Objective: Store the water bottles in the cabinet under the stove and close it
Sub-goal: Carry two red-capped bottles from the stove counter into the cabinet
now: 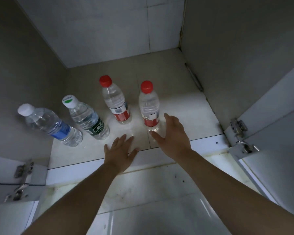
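Several water bottles stand in a row on the tiled cabinet floor (185, 106). From the left: a blue-label bottle with a white cap (51, 125), a green-label bottle with a white-and-green cap (87, 118), and two red-capped, red-label bottles (116, 102) (149, 106). My left hand (120, 150) hovers flat over the front edge of the floor, fingers spread, holding nothing. My right hand (172, 135) is open just beside and in front of the rightmost bottle, its thumb near the bottle's base, not gripping it.
The left cabinet door (8, 207) and the right cabinet door (277, 150) stand swung open, hinges (239, 133) visible on both sides. White floor tiles (151, 200) lie in front of the cabinet. Grey side walls and a tiled back wall enclose the space.
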Demonstrator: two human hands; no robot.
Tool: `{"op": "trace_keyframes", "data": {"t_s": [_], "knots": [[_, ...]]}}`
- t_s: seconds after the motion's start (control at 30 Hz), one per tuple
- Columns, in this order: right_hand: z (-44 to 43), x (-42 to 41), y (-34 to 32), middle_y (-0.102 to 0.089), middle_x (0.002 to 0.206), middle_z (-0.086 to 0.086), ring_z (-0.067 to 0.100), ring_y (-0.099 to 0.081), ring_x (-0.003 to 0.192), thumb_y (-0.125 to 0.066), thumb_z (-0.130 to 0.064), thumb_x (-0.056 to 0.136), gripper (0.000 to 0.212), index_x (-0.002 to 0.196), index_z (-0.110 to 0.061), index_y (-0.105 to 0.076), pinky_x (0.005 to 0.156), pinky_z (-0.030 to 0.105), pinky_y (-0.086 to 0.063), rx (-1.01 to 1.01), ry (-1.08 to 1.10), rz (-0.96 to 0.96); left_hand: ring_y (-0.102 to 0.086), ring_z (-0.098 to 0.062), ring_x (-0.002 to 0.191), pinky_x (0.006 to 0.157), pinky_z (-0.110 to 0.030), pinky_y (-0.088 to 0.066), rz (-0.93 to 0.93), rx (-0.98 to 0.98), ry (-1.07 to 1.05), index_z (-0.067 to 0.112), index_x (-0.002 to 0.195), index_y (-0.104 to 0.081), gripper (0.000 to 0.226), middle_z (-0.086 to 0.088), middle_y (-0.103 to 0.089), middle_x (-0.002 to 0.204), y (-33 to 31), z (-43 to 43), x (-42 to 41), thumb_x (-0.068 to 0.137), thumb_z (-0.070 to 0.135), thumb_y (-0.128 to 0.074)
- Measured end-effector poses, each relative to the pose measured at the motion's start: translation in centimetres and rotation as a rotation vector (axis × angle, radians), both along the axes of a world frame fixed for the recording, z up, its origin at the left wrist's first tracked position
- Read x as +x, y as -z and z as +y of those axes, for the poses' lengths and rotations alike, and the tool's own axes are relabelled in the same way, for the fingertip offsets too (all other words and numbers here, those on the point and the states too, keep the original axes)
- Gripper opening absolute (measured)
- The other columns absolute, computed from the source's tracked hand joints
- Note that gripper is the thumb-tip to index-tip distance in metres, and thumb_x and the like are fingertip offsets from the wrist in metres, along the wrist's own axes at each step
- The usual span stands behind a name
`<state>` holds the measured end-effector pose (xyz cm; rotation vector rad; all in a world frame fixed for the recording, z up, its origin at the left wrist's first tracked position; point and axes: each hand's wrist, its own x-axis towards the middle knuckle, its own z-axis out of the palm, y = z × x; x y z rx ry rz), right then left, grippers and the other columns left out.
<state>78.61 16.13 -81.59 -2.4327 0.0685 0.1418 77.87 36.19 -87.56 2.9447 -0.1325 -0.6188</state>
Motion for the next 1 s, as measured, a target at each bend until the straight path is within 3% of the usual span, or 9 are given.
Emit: {"op": "trace_keyframes", "data": {"t_s": [0.13, 0.33, 0.67, 0.9, 1.0], "knots": [[-1.7, -2.2, -3.1, -0.030, 0.147, 0.010, 0.028, -0.033, 0.132, -0.048, -0.057, 0.086, 0.075, 0.143, -0.016, -0.023, 0.104, 0.042, -0.036, -0.186, -0.091, 0.079, -0.016, -0.023, 0.143, 0.111, -0.058, -0.014, 0.001, 0.066, 0.008, 0.034, 0.147, -0.010, 0.063, 0.003, -0.016, 0.157, -5.5, -0.9, -1.0, 0.091, 0.060, -0.024], [-2.7, -8.0, -12.6, -0.033, 0.146, 0.009, 0.027, -0.034, 0.131, -0.046, -0.053, 0.088, 0.069, 0.142, -0.014, -0.028, 0.102, 0.040, -0.038, -0.156, -0.059, 0.122, -0.014, -0.022, 0.144, 0.113, -0.059, -0.011, 0.030, -0.009, 0.021, 0.036, 0.146, -0.012, 0.065, 0.002, -0.020, 0.156, -18.1, -2.0, -5.4, 0.089, 0.064, -0.025], [-4.4, -18.9, -41.4, -0.014, 0.156, -0.002, 0.029, -0.011, 0.143, -0.035, -0.063, 0.087, 0.072, 0.146, -0.026, -0.015, 0.113, 0.052, -0.019, -0.223, -0.050, 0.370, -0.018, -0.021, 0.142, 0.112, -0.056, -0.018, 0.062, 0.019, 0.172, 0.035, 0.146, -0.013, 0.063, 0.002, -0.023, 0.154, -47.5, -5.1, -13.5, 0.090, 0.061, -0.026], [-6.6, -22.6, -61.3, -0.015, 0.156, -0.002, 0.026, -0.011, 0.143, -0.034, -0.065, 0.086, 0.074, 0.146, -0.026, -0.014, 0.114, 0.050, -0.019, -0.234, -0.008, 0.296, -0.020, -0.019, 0.141, 0.112, -0.052, -0.021, 0.088, -0.077, 0.243, 0.036, 0.147, -0.011, 0.064, 0.004, -0.022, 0.155, -65.9, -6.4, -17.4, 0.091, 0.060, -0.029], [-6.9, -23.9, -66.6, -0.020, 0.154, 0.001, 0.025, -0.015, 0.142, -0.034, -0.065, 0.086, 0.074, 0.146, -0.025, -0.018, 0.113, 0.047, -0.023, -0.245, 0.009, 0.235, -0.021, -0.018, 0.141, 0.112, -0.051, -0.023, 0.030, -0.102, 0.330, 0.038, 0.146, -0.007, 0.071, 0.004, -0.022, 0.155, -71.3, -6.7, -17.4, 0.084, 0.069, -0.017]]}}
